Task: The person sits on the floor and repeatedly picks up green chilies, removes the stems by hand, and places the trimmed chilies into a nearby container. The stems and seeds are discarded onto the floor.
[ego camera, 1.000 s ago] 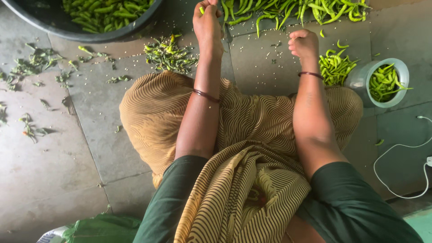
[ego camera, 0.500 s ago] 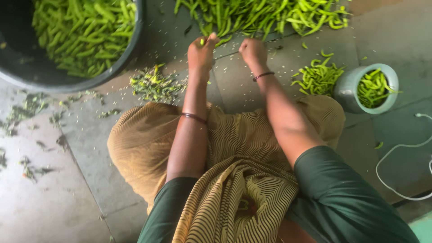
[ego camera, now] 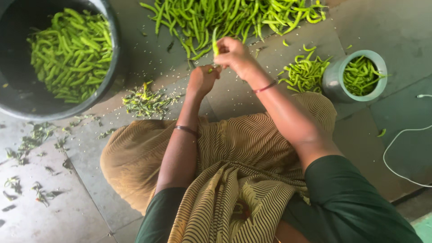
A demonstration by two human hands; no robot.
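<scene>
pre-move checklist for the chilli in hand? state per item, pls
1. Right hand grips a green chilli, upright: ok.
2. Left hand at the chilli's lower end, fingers closed: ok; any tool in it: cannot tell.
3. Black tub of chillies on the left has room: ok.
4. Small grey container on the right, upright, part full: ok.
5. Stem scraps heaped clear of the chilli pile: ok.
6. White cable away from both hands: ok.

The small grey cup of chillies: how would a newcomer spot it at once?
Start at the big heap of green chillies along the top, then drop to its right end. The grey cup stands there on the floor, the only small round container, far smaller than the black tub opposite.
</scene>
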